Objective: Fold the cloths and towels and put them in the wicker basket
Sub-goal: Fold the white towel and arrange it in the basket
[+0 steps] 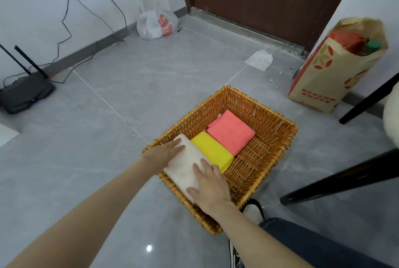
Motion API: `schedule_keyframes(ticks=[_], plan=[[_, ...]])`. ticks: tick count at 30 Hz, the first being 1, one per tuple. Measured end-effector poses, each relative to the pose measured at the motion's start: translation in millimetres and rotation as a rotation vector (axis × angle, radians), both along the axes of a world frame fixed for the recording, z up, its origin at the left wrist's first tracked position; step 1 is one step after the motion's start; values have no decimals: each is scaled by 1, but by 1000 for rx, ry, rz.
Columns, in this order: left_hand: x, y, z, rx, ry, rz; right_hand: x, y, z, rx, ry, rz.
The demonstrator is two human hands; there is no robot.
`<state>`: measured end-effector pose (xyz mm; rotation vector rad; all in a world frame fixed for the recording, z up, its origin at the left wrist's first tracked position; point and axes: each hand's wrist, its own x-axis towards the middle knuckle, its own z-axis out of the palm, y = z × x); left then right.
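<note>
A wicker basket (274, 121) stands on the grey tiled floor. Inside it lie three folded cloths side by side: a pink one (232, 134) at the far end, a yellow one (212, 152) in the middle, and a white towel (185, 166) nearest me. My left hand (165, 153) rests flat on the towel's far left end with fingers straight. My right hand (210, 185) lies flat on the towel's near end, fingers spread. The right part of the basket floor is bare wicker.
A printed paper bag (336, 67) stands against the wall at right, beside black chair legs (345, 179). A router (23, 93) with cables sits at left, a white plastic bag (156, 23) by the brown door, a crumpled tissue (260, 59) on the floor.
</note>
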<state>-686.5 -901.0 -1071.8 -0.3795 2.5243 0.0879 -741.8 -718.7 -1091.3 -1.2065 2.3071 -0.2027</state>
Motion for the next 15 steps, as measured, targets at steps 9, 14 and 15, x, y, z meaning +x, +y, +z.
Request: schedule_keyframes(ticks=[9, 14, 15], plan=[[-5, 2, -16, -139, 1, 116, 1, -10, -16, 43, 72, 42], [-9, 14, -8, -132, 14, 138, 0, -8, -8, 87, 2, 69], [-9, 17, -5, -128, 12, 141, -3, -7, -3, 96, -29, 74]])
